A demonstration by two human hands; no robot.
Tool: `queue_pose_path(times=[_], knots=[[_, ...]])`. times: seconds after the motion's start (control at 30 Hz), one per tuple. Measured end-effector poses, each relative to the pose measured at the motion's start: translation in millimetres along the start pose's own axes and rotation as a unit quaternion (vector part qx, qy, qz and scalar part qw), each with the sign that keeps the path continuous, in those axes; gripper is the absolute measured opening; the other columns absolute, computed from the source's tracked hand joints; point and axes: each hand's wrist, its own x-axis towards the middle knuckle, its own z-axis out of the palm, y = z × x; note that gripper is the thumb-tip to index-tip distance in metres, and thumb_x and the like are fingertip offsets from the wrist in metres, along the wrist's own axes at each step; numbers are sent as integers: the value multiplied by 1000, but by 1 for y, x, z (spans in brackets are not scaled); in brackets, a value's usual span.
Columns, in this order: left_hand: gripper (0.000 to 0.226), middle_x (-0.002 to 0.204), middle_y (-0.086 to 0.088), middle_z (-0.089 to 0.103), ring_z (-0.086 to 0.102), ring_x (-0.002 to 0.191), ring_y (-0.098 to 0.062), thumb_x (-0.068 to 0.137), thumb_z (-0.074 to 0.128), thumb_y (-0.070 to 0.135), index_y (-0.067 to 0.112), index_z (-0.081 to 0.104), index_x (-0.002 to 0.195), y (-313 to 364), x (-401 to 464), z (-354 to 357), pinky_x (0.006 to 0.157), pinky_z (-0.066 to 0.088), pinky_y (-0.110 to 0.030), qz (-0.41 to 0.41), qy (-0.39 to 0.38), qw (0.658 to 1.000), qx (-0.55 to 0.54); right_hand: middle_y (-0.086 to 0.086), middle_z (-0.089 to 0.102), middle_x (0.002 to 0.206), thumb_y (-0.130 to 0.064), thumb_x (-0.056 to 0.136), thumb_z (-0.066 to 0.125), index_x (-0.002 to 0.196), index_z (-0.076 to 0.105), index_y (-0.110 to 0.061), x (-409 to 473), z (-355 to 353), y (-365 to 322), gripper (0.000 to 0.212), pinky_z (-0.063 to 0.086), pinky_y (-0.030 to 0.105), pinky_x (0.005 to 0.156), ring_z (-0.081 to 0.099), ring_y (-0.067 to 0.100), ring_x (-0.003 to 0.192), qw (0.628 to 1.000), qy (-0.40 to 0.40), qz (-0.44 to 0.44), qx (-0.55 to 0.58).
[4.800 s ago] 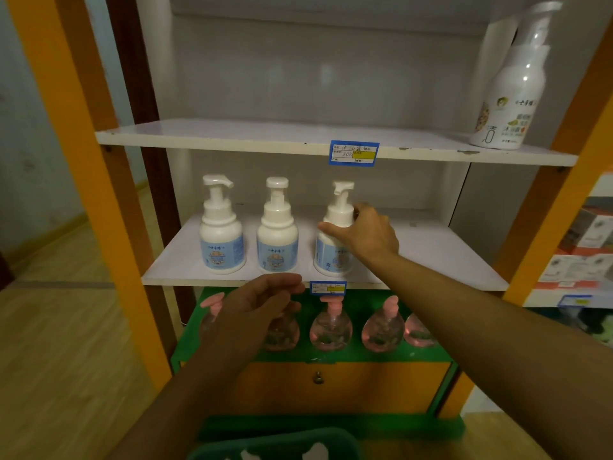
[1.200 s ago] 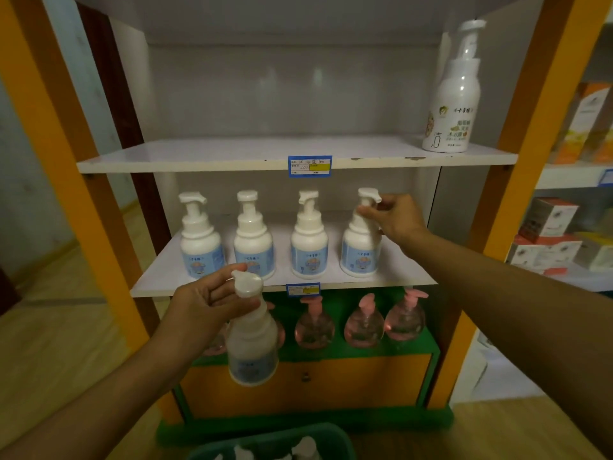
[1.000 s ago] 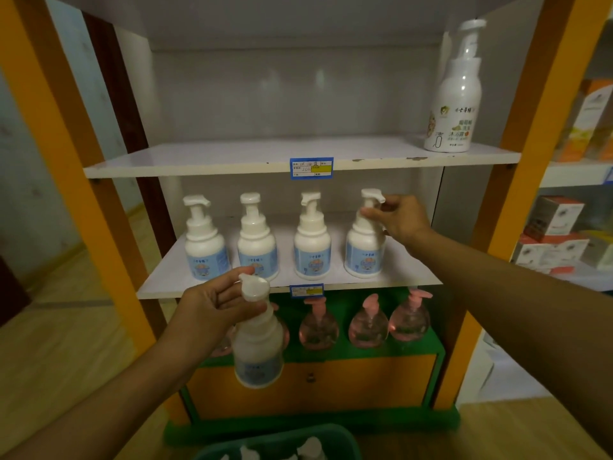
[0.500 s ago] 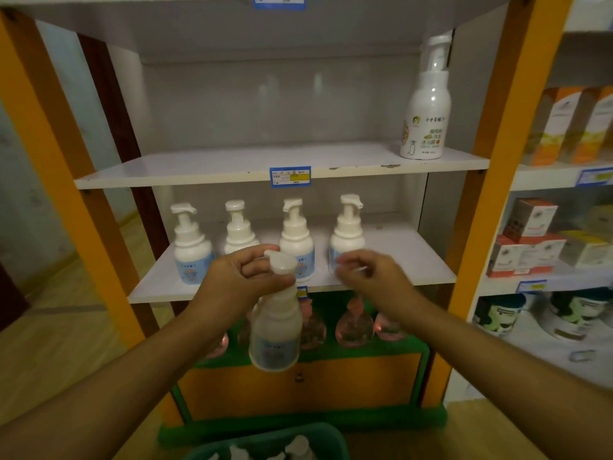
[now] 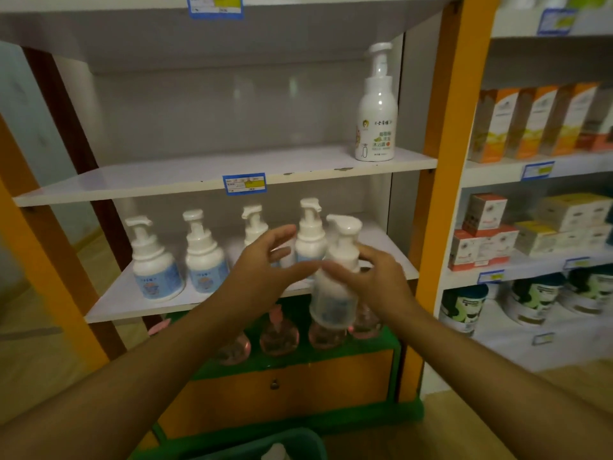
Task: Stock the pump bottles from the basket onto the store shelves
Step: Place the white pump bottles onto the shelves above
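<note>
Now a white pump bottle [image 5: 333,287] is up in the air in front of the middle shelf [image 5: 139,302], between the two hands. It stands almost straight up, with its long side going up and down. Its pump head is at the top and its round bottom hangs low, down in front of the pink bottles [image 5: 278,333] on the green shelf below. The spout at the top sticks out to the left. The right hand [image 5: 378,280] has its grip on the bottle from the right side, at the neck and shoulder, with fingers [image 5: 335,268] curled across the front. So most of the bottle hangs below that grip and only the pump head sticks up above it. The left hand [image 5: 262,270] is just to the left of the bottle, with its fingers spread wide and nothing in them. Its thumb reaches toward the bottle, but the picture is too blurry there to tell if it touches. Behind the hands, four more white pump bottles [image 5: 153,263] stand in a row on the middle shelf. One taller white bottle [image 5: 376,107] stands alone on the shelf above, at the right end. At the bottom edge, the rim of a green basket [image 5: 298,439] shows.
</note>
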Motion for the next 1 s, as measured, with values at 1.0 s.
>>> queue_pose_path(times=[1.0], knots=[[23, 85, 7, 76, 70, 77, -5, 87, 58, 6, 25, 71, 89, -89, -35, -64, 64, 49, -14, -138, -50, 983, 114, 11, 63, 117, -37, 78, 72, 115, 60, -13, 138, -27, 72, 46, 46, 37, 80, 59, 28, 106, 978, 96, 144, -120]])
